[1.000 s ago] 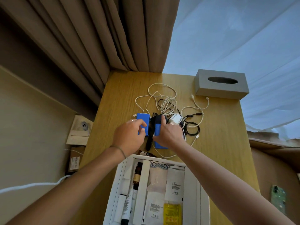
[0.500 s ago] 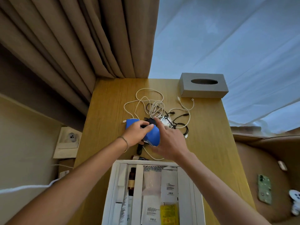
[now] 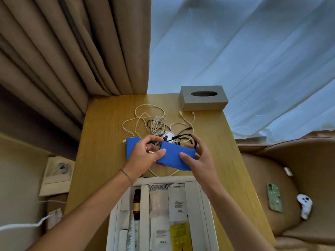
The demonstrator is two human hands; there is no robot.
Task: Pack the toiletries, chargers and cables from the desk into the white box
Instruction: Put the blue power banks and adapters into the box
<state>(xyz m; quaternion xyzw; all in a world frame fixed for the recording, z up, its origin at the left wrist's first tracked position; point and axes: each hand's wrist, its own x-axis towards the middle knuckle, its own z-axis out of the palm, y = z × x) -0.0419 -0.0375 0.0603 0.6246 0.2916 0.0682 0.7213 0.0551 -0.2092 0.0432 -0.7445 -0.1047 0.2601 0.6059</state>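
From the head view, the left hand [image 3: 145,156] and right hand [image 3: 197,160] pinch a flat blue fabric pouch [image 3: 175,158] above the wooden desk [image 3: 108,134]. Tubes and sachets already fill the white cardboard box [image 3: 205,211] nearest the person. The tangled white and black cables [image 3: 157,122] remain unpacked, so roughly half seems done.

— What surrounds the wooden desk [image 3: 224,142]?

— Heavy brown curtains [image 3: 72,51] hang at its far left corner; a sheer white curtain [image 3: 244,51], lit cool and bluish from behind, fills the far right.

— And lower down?

— A beige wall [image 3: 20,178] with a socket [image 3: 61,168] runs along the left edge. A tan upholstered seat [image 3: 268,178] sits beside the right edge. A grey tissue box [image 3: 204,103] stands at the far right corner.
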